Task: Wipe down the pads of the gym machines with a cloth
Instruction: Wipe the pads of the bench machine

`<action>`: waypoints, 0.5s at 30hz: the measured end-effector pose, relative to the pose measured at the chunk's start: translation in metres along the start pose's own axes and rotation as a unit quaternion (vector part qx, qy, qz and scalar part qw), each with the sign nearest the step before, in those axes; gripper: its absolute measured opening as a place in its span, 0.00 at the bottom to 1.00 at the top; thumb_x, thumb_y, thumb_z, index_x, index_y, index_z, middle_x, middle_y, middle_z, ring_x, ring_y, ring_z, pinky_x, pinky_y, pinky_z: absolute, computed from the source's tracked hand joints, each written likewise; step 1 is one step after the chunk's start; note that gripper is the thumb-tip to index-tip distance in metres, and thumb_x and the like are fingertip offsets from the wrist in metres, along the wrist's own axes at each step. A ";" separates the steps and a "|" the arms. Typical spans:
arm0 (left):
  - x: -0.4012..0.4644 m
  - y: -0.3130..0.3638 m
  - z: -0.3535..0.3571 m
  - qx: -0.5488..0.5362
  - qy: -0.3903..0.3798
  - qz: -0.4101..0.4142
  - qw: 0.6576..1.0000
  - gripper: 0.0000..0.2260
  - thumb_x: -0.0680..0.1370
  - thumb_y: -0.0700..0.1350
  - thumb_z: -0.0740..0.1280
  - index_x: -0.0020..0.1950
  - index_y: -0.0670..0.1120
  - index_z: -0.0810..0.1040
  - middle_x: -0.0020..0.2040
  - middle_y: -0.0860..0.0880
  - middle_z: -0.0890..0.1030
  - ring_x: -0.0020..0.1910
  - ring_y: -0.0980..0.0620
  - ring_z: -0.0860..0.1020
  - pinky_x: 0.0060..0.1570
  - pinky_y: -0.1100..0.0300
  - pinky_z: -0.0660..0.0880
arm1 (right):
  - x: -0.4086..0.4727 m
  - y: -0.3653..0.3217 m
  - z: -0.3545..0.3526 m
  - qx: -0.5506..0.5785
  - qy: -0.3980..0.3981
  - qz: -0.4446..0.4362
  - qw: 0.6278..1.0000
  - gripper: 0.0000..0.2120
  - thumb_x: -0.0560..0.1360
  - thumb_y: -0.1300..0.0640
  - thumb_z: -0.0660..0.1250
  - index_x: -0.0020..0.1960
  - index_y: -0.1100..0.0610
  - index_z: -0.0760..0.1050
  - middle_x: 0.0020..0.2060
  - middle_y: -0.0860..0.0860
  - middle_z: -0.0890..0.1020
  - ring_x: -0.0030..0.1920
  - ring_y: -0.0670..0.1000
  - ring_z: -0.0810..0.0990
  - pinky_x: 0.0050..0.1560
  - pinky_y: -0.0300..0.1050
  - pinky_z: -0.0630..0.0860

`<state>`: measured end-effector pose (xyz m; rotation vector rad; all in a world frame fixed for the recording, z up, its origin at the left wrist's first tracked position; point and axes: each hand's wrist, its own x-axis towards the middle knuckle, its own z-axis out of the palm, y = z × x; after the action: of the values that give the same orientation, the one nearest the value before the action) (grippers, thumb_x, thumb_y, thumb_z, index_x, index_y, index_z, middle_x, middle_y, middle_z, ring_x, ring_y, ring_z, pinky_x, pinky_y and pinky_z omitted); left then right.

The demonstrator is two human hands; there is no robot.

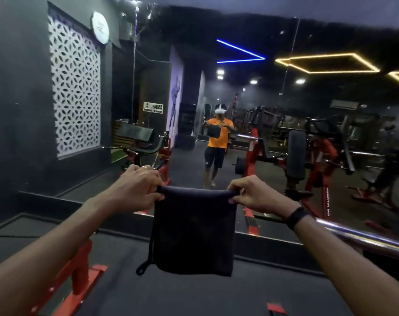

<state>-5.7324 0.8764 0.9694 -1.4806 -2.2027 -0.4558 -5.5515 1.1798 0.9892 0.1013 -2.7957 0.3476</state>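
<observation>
A dim gym is shown, its far wall covered by a large mirror (pixel 251 124) in which blue and yellow ceiling light strips, red-framed machines and the reflected person in an orange shirt (pixel 217 135) are seen. A white patterned lattice panel (pixel 74 87) is set into the dark wall on the left, with a round clock (pixel 100 27) above it. A dark cloth (pixel 194 231) is held up in mid-air before the mirror, stretched flat between both hands and hanging down from its top edge; a small cord loop dangles at its lower left corner. Its upper left corner is pinched by the fingers (pixel 156 196) of the left hand (pixel 137 188), on which a ring is worn. Its upper right corner is pinched by the right hand (pixel 255 197), whose wrist carries a black band (pixel 297 216). A chrome bar (pixel 362 238) is seen at the right, below the right forearm, and red machine frame parts (pixel 80 277) lie beneath the left forearm over the dark floor.
</observation>
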 end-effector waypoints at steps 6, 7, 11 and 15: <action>0.158 -0.069 0.063 -0.047 0.035 0.055 0.997 0.16 0.69 0.58 0.66 0.47 0.50 0.85 0.44 0.58 0.80 0.50 0.53 0.77 0.51 0.54 0.68 | 0.093 0.104 -0.029 -0.044 0.030 0.045 0.998 0.07 0.72 0.56 0.76 0.43 0.47 0.79 0.37 0.42 0.81 0.40 0.41 0.79 0.43 0.52 0.79; 0.185 -0.078 0.071 -0.060 0.044 0.062 0.995 0.15 0.69 0.56 0.67 0.47 0.49 0.85 0.43 0.56 0.81 0.48 0.51 0.79 0.49 0.52 0.71 | 0.103 0.119 -0.035 -0.040 0.041 0.059 0.997 0.07 0.72 0.56 0.76 0.44 0.47 0.79 0.37 0.42 0.81 0.40 0.41 0.79 0.44 0.52 0.79; 0.280 -0.082 0.136 -0.098 0.035 0.121 0.987 0.12 0.69 0.55 0.70 0.46 0.49 0.85 0.43 0.54 0.83 0.45 0.48 0.80 0.46 0.51 0.74 | 0.109 0.193 -0.045 -0.046 0.055 0.127 0.989 0.04 0.73 0.57 0.76 0.46 0.52 0.81 0.40 0.45 0.83 0.42 0.45 0.81 0.45 0.52 0.79; 0.358 -0.061 0.201 -0.123 0.011 0.181 0.976 0.10 0.72 0.55 0.70 0.46 0.51 0.84 0.44 0.57 0.80 0.49 0.52 0.78 0.49 0.53 0.67 | 0.101 0.267 -0.051 -0.047 0.067 0.186 0.979 0.05 0.73 0.60 0.76 0.46 0.52 0.82 0.40 0.45 0.84 0.42 0.45 0.83 0.45 0.52 0.80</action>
<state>-5.9412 1.2347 0.9884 -1.9475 -1.8492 -0.6322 -5.6607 1.4482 1.0080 -0.4555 -2.6818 0.2941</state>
